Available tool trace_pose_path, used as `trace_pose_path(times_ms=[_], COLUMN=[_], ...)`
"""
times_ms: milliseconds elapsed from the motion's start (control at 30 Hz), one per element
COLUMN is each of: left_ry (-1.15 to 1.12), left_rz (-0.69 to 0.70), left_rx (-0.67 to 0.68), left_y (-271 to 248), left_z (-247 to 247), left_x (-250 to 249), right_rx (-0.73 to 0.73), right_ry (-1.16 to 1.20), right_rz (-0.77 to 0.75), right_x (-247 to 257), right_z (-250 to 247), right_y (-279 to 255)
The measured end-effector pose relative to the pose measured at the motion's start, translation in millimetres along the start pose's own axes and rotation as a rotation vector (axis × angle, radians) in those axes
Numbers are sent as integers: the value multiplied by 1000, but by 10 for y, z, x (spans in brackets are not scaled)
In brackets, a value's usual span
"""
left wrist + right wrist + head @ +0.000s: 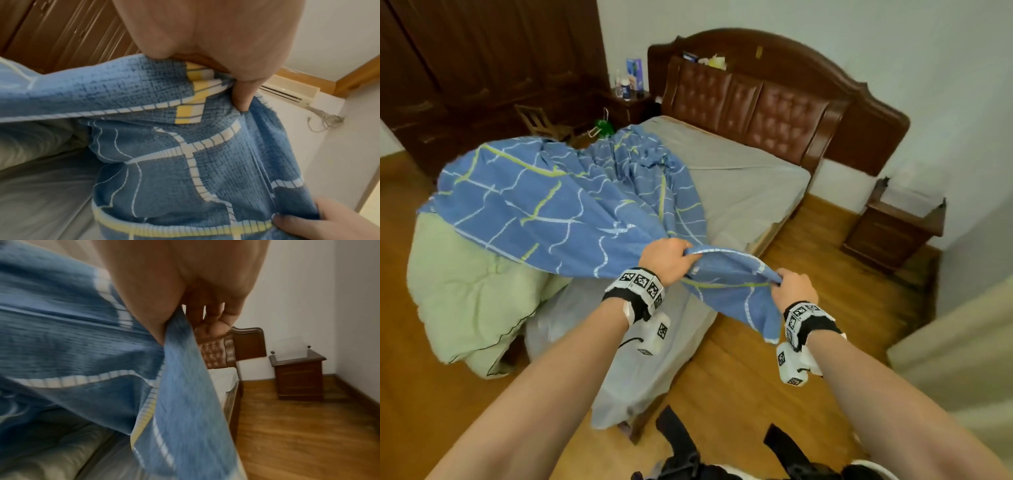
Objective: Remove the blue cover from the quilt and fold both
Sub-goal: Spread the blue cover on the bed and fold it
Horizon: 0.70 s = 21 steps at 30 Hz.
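No word, brand or number can be read anywhere. The wristbands carry black-and-white square code markers, patterns rather than letters. The blue box on the bedside table by the bed's head has print too blurred to read.
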<state>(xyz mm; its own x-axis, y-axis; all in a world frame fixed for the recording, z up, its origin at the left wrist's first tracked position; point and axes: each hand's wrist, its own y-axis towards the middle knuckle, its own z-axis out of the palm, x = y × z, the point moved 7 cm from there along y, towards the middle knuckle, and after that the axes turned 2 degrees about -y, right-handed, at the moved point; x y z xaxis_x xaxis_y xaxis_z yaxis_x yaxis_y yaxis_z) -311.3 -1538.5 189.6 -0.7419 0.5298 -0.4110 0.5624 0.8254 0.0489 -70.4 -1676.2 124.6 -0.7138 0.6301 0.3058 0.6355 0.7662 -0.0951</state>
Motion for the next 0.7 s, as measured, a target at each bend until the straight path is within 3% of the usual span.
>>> trace_pose_path(times_ms=[133, 200, 300, 367, 433, 567, 700], left_ry=[-7, -18, -106, -133, -140, -71, -230], left_rz=[-123, -118, -26, 13, 44, -72, -278], left_rx=[8, 94, 150, 75, 17, -72, -114], left_y=[125, 165, 333, 534, 771, 1089, 1004], left_z=[229, 457, 649, 655, 661, 825, 932], left_x=[74, 51, -233, -530, -837, -1250, -1482], right_rx=[-192, -206, -107, 14, 113, 128, 401], right_ry=[402, 596, 600, 530, 453, 531, 459], right_rz=[118, 14, -305, -512, -626, -660, -644], right_x=[-162, 15, 451, 637, 622, 144, -208], right_z=[-227, -344, -552, -596, -597, -665, -259], right_y=[298, 454, 680, 791, 957, 1428, 1693])
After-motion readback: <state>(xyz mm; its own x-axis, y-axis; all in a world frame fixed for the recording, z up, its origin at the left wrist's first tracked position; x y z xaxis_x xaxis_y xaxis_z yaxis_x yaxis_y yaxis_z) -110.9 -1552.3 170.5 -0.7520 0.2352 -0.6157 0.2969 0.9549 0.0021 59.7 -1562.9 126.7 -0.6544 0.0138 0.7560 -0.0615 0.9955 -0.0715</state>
